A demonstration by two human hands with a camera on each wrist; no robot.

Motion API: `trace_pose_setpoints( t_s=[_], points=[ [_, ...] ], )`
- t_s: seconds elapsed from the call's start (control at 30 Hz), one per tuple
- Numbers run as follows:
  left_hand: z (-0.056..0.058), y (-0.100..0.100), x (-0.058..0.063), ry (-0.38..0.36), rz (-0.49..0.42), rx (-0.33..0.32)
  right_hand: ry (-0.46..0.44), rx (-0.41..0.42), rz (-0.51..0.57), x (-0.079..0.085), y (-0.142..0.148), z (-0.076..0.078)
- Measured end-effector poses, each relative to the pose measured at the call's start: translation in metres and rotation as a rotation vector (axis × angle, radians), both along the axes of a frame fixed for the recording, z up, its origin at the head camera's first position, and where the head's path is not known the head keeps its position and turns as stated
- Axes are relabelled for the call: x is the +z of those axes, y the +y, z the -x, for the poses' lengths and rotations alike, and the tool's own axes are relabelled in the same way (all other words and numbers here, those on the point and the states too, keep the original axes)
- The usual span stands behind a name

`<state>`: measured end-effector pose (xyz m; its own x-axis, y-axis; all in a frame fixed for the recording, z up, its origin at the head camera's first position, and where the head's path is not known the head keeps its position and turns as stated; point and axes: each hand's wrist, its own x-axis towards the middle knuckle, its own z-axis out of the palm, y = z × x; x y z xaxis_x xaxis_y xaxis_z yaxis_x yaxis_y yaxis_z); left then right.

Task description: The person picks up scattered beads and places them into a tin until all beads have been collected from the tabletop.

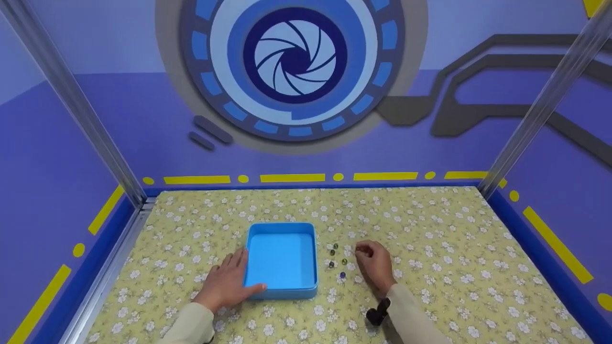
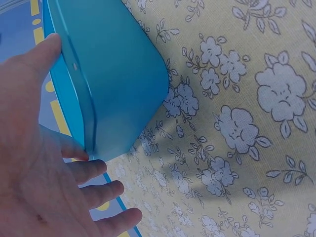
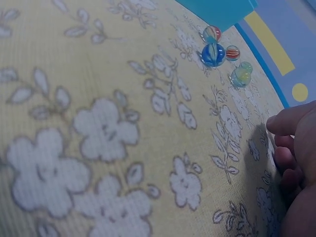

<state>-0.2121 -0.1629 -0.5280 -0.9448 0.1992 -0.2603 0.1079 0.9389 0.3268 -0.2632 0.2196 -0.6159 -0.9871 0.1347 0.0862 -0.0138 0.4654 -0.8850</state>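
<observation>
A square light-blue box (image 1: 281, 294) with an open top stands on the flowered cloth. At its left side is my left hand (image 1: 227, 282), fingers extended along the wall and thumb resting at the front rim. In the left wrist view, that thumb and a fingertip touch the box's rim (image 2: 81, 94). Several small glass marbles lie loose right of the box, among them a blue marble (image 1: 343, 275) and a yellowish marble (image 1: 344, 261). Just right of these is my right hand (image 1: 375, 263), its fingers loosely curled. No marble shows in its fingers; its palm is hidden.
A yellow cloth (image 1: 444, 267) with white flowers covers the table. Blue patterned walls (image 1: 129, 129) stand behind and at both sides, with metal posts (image 1: 79, 105) at the corners. A dark object (image 1: 377, 313) sits at my right wrist.
</observation>
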Motion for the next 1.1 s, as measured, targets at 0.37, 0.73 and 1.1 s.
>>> trace_pose_setpoints(
  t_s=[0.37, 0.73, 1.1],
  points=[
    [0.0007, 0.0003, -0.0022, 0.004, -0.006, -0.004, -0.008, 0.001, 0.033, 0.0022, 0.0029, 0.0003],
    [0.0005, -0.0018, -0.0016, 0.0, -0.031, 0.003, 0.044, 0.003, 0.019, 0.0039, 0.0051, -0.002],
    [0.0012, -0.0013, -0.002, 0.001, -0.042, 0.004, 0.035, -0.001, 0.044, 0.0089, 0.0085, -0.0054]
  ],
)
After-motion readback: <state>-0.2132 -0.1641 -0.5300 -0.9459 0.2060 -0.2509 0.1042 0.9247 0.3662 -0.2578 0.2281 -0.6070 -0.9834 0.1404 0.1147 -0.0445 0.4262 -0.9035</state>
